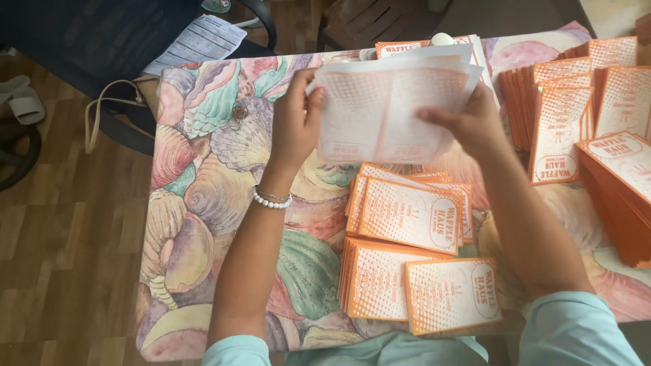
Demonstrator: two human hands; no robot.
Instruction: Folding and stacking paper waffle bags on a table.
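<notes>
Above the seashell-print tablecloth (203, 203), my left hand (296, 115) and right hand (468, 122) pinch a loose sheaf of white orange-dotted paper sleeves (380, 112); a slack grip could likely spill them onto the folded orange stacks (407, 217) below.

Sleeves (412, 214): orange, white dot pattern. Held sheet (380, 112): pale, faint orange dots. Tablecloth (203, 196): multicoloured seashell print.

Folded card stacks (407, 271) lie on the table (203, 203), before the raised sheets (390, 108).
</notes>
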